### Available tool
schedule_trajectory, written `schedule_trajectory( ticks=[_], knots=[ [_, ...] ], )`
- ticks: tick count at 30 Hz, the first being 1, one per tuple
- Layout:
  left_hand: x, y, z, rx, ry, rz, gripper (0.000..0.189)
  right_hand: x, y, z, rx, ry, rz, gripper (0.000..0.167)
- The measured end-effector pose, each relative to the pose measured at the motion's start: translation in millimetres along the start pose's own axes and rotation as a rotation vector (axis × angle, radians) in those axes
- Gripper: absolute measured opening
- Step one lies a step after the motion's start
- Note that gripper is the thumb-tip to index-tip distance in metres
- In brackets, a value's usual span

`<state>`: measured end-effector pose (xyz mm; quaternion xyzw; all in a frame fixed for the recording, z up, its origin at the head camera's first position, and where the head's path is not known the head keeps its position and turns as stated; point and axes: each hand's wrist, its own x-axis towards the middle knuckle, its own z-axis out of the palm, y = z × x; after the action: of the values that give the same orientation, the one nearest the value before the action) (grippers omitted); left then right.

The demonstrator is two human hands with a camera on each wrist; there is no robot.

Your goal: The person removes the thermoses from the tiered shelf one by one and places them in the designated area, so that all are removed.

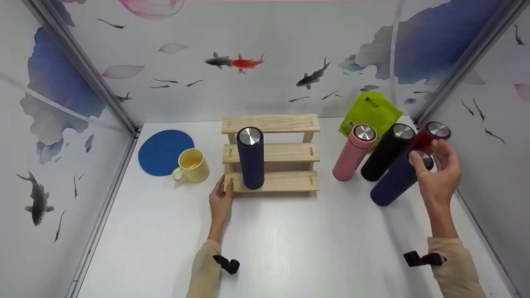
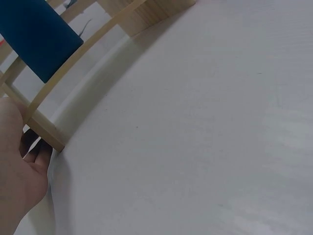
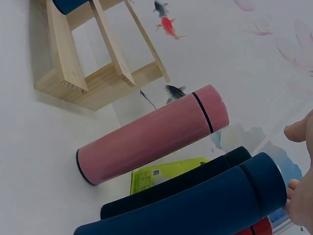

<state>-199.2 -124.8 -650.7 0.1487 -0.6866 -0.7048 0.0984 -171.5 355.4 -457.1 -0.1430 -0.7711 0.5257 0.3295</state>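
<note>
A three-tier wooden rack (image 1: 285,153) stands at the middle back, and a dark blue thermos (image 1: 251,165) stands upright on its lowest step. My left hand (image 1: 220,200) grips the left end of that step; in the left wrist view its fingers (image 2: 43,155) curl behind the rack's side. On the right, my right hand (image 1: 439,182) is at the steel-topped lid of a second dark blue thermos (image 1: 393,184). Its thumb (image 3: 296,131) stands apart from the lid in the right wrist view, fingers spread. Beside that thermos stand a black thermos (image 1: 385,153), a red thermos (image 1: 424,138) and a pink thermos (image 1: 350,155).
A yellow mug (image 1: 194,167) stands left of the rack, next to a round blue mat (image 1: 161,153). Behind the thermoses a lime-green bag (image 1: 372,109) leans on the back wall. Printed walls with metal-framed corners enclose the white table (image 1: 290,244).
</note>
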Motion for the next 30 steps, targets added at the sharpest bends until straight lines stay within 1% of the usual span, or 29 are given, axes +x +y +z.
schedule_trajectory(
  ticks=[6, 12, 18, 24, 30],
  knots=[
    [0.6, 0.4, -0.8, 0.015, -0.008, 0.010, 0.049, 3.8, -20, 8, 0.057, -0.013, -0.105, 0.059],
    [0.8, 0.4, -1.2, 0.010, -0.002, 0.009, 0.049, 0.7, -41, 22, 0.091, -0.074, -0.169, 0.060],
    [2.4, -0.1, -0.7, 0.004, -0.001, 0.017, 0.049, -5.5, -59, 40, 0.142, -0.145, -0.218, 0.060],
    [2.1, -0.1, -0.4, -0.002, -0.002, 0.006, 0.048, -12.1, -75, 57, 0.158, -0.197, -0.248, 0.059],
    [1.9, -1.0, -0.4, 0.018, -0.003, 0.024, 0.049, -19.6, -89, 76, 0.222, -0.252, -0.280, 0.058]
  ],
)
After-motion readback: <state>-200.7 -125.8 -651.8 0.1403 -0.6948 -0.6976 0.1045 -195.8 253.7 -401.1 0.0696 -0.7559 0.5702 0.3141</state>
